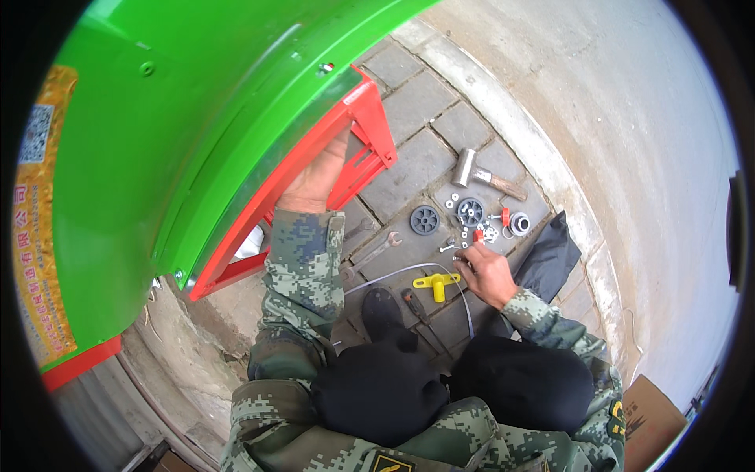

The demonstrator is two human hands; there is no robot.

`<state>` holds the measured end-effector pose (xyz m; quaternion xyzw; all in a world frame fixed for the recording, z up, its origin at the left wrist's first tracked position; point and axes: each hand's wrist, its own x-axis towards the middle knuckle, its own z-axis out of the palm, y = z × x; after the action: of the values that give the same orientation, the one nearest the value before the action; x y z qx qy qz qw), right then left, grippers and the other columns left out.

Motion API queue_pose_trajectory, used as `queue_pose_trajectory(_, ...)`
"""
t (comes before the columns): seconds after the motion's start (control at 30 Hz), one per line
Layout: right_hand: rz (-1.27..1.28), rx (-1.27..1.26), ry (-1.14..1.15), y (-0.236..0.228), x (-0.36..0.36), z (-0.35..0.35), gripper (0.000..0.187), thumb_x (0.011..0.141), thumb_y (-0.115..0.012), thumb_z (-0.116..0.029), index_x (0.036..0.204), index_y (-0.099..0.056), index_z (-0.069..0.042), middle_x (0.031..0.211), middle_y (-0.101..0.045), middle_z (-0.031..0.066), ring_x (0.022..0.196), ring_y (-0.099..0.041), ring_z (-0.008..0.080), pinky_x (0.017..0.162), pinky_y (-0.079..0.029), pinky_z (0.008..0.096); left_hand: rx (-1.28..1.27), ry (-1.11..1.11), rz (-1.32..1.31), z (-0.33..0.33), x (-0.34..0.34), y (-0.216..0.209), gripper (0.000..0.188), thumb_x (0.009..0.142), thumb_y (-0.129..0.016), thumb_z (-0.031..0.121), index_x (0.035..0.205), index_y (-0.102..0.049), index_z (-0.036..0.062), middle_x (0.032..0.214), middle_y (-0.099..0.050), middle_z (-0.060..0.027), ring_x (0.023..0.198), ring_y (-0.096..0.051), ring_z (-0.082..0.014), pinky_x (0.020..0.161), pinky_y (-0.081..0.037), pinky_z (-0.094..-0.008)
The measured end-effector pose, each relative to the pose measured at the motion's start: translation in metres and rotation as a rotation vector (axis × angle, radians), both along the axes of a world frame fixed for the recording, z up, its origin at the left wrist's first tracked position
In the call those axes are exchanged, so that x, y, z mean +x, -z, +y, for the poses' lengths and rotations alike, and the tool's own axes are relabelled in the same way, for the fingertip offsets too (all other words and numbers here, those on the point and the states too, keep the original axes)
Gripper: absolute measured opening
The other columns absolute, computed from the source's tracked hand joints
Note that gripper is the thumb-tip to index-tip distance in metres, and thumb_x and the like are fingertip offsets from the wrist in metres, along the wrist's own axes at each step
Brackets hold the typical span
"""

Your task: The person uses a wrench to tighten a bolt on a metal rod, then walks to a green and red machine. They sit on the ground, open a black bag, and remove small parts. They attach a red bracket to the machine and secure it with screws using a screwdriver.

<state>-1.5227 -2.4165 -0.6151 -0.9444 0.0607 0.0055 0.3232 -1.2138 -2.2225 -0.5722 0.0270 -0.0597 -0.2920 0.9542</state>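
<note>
My left hand (pixel 316 179) reaches in against the red metal frame (pixel 363 118) under the large green machine body (pixel 212 94); its fingers are hidden behind the frame. Down by the paving, my right hand (pixel 487 275) has its fingertips drawn together low over scattered hardware. Whatever they pinch is too small to make out. Just beyond these fingers lie a bolt (pixel 447 248), several washers and nuts, and a small red part (pixel 478 236). Two dark grey spoked wheels (pixel 425 220) rest flat a little farther away, the right one among loose washers.
A hammer (pixel 480 175) lies beyond the wheels. Nearer me are wrenches (pixel 377 253), a yellow bracket (pixel 438 285), a screwdriver (pixel 415 305) and a pale strap (pixel 401 271). To the right are a ring-shaped grey part (pixel 520 223), a black bag (pixel 550 256) and a wall (pixel 661 173).
</note>
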Motion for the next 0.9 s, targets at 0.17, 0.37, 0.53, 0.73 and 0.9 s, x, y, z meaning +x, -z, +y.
queue_pose_trajectory(0.17, -0.27, 0.031, -0.114, -0.16, 0.129, -0.013, 0.018, 0.083, -0.076, -0.002, 0.098, -0.067, -0.001, 0.084, -0.063, 0.0133, 0.067, -0.066, 0.0291, 0.059, -0.053, 0.0366, 0.037, -0.045, 0.0, -0.002, -0.003, -0.004, 0.042, 0.097, -0.067, 0.025, 0.131, -0.062, 0.0015, 0.134, -0.064, -0.0194, 0.128, -0.06, -0.0361, 0.109, -0.05, -0.0565)
queue_pose_trajectory(0.37, -0.552, -0.047, -0.257, -0.203, 0.258, 0.021, 0.018, 0.083, -0.068, -0.006, 0.098, -0.066, 0.004, 0.09, -0.067, 0.0234, 0.078, -0.067, 0.044, 0.069, -0.055, 0.0486, 0.046, -0.054, 0.109, 0.001, -0.008, 0.001, 0.038, 0.098, -0.065, 0.027, 0.128, -0.062, 0.0034, 0.131, -0.065, -0.0148, 0.121, -0.062, -0.0323, 0.107, -0.05, -0.0533)
queue_pose_trajectory(0.53, -0.496, -0.048, -0.123, -0.183, 0.254, 0.023, 0.02, 0.082, -0.069, -0.005, 0.099, -0.067, 0.005, 0.092, -0.067, 0.0228, 0.08, -0.067, 0.0442, 0.072, -0.056, 0.0494, 0.899, -0.32, -0.569, 0.0, -0.012, 0.005, 0.034, 0.1, -0.058, 0.028, 0.126, -0.061, 0.0052, 0.124, -0.066, -0.012, 0.118, -0.062, -0.0284, 0.105, -0.051, -0.0487)
queue_pose_trajectory(0.73, -0.435, 0.169, 0.02, -0.176, 0.26, 0.026, 0.02, 0.082, -0.066, -0.005, 0.099, -0.069, 0.003, 0.096, -0.068, 0.0235, 0.082, -0.067, 0.0428, 0.075, -0.055, 0.0478, 1.755, -0.658, -1.258, 0.002, -0.014, 0.001, 0.031, 0.1, -0.058, 0.026, 0.121, -0.062, 0.0042, 0.12, -0.067, -0.0125, 0.113, -0.062, -0.0278, 0.099, -0.053, -0.0451)
queue_pose_trajectory(0.9, -0.423, 0.133, 0.055, -0.181, 0.258, 0.034, 0.021, 0.081, -0.066, -0.007, 0.099, -0.07, 0.004, 0.098, -0.069, 0.025, 0.084, -0.068, 0.0409, 0.078, -0.055, 0.0463, 1.56, -0.621, -1.044, 0.002, -0.008, 0.018, 0.03, 0.099, -0.058, 0.026, 0.118, -0.063, 0.004, 0.116, -0.067, -0.0135, 0.11, -0.063, -0.0281, 0.096, -0.054, -0.0446)
